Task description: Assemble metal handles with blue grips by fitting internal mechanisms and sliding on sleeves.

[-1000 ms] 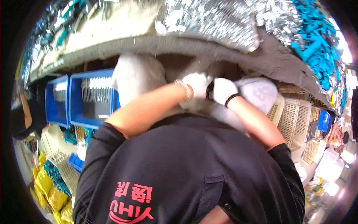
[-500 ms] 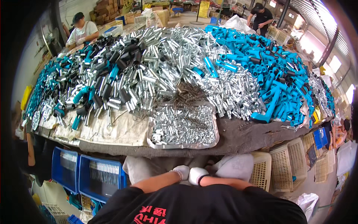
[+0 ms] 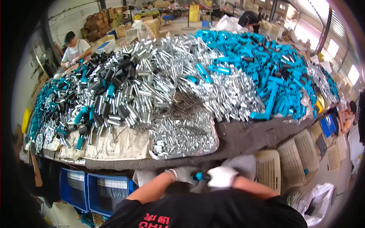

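Low in front of my body, a teal and black tubular piece (image 3: 199, 176) spans the gap between my hands. My right hand (image 3: 222, 177), in a white glove, is closed around its black end. At the teal end, the gloved fingers of my left hand (image 3: 184, 174) appear closed on it; they are partly shadowed and blurred. Beyond my hands, a shallow tray (image 3: 215, 146) of small silvery metal parts sits at the table's front edge. Behind it lie dark coil springs (image 3: 185, 105) and a heap of shiny metal tubes (image 3: 159, 72).
Teal plastic parts (image 3: 279, 93) pile up on the right, black sleeves (image 3: 123, 68) on the left. Blue bins (image 3: 108, 195) holding metal rods stand below left. Cream crates (image 3: 268, 169) and a white sack (image 3: 317, 203) are at right. Two people (image 3: 77, 49) are across the table.
My hands have moved apart from touching, and the teal and black piece now shows between them. My view has shifted slightly. The person at the far right has bent down.
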A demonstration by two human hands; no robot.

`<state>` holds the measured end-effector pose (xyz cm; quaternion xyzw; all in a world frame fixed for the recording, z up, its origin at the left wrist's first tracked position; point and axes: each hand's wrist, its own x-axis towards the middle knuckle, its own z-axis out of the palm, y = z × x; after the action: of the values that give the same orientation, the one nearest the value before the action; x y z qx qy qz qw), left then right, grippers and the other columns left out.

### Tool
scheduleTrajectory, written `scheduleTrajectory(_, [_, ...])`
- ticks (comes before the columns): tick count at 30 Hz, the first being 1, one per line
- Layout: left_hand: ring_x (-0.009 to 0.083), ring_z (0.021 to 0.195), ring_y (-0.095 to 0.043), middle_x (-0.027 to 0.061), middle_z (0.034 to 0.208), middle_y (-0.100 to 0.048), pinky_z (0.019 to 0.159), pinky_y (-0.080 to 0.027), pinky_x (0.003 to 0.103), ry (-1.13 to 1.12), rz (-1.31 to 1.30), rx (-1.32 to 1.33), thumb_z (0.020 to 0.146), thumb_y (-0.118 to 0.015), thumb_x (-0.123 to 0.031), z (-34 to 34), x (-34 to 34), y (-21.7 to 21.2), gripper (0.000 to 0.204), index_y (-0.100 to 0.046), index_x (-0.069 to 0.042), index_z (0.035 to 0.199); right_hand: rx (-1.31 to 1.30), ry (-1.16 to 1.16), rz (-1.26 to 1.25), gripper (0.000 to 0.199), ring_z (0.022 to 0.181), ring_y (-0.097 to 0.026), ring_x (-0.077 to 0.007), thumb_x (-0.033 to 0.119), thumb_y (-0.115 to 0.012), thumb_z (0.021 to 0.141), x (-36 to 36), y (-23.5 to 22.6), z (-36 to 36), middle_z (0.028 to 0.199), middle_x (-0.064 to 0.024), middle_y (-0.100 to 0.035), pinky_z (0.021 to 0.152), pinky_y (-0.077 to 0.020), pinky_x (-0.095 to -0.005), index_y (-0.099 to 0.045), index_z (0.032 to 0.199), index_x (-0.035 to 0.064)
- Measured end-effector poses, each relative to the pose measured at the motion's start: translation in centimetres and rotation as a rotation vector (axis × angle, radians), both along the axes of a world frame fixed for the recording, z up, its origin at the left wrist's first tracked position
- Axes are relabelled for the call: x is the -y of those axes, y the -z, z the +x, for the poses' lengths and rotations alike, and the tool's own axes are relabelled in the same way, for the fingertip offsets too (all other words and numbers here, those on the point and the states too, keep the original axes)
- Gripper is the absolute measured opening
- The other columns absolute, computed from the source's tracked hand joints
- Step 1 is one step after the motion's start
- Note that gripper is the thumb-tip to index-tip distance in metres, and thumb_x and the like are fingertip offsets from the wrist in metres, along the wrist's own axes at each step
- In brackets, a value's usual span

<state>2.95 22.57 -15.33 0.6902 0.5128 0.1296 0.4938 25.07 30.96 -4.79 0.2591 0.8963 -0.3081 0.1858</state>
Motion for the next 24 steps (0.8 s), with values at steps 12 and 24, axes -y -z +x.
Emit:
scheduleTrajectory(12, [0.017,0.092,-0.063,0.0103,0.113,-0.063,0.082,-0.052,0.03,0.022,0.144,0.276,0.08,-0.084,-0.014,10.9,1.1,-12.0,0.062,-0.053,-0.002,0.132,-0.561,1.162,0.58,0.039,0.095,-0.07,-0.0314,0.019,-0.073,0.082,1.9,2.6,29.9,0.101,-0.0177,-0.072,0.085,-0.0538,-0.0386,-0.064,0.116,0.0037])
scheduleTrajectory(24, [0.0118,0.088,-0.059,0.0097,0.11,-0.062,0.08,-0.05,0.025,-0.79,-0.024,0.104,0.096,-0.061,-0.005,1.3,9.5,-10.5,0.053,-0.044,0.006,0.144,-0.271,1.359,0.225,0.061,0.102,-0.068,-0.0335,0.013,-0.065,0.076,-3.4,12.7,40.6,0.116,-0.0242,-0.068,0.089,-0.0529,-0.0387,-0.057,0.136,0.0056])
